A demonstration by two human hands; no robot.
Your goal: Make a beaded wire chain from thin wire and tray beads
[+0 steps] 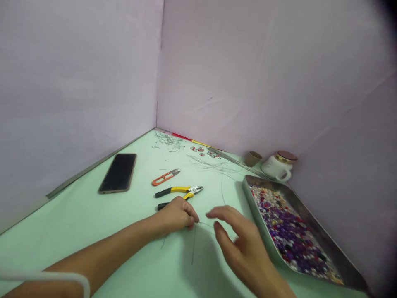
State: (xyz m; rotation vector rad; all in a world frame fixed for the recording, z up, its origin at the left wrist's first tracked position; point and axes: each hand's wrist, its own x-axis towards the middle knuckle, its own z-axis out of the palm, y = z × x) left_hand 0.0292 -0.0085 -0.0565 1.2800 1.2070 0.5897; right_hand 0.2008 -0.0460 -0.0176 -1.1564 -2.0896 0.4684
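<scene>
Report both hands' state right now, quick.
Left hand: closed, pinching thin wire.
Right hand: open, thumb and forefinger apart.

Surface [77,219]: pale green
Left side: a phone [119,173], dark screen up
Middle: orange snips [156,181], with yellow-and-black pliers [180,189] just nearer
Far end: wire scraps [169,140], small red-beaded pieces [201,154], loose wires [214,164]
Right side: a metal tray [325,243]
Behind the tray: brown cup [252,159] beside a lidded white mug [273,167]

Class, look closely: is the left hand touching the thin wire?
Touching. The head view shows the left hand pinching the thin wire between thumb and finger.
</scene>
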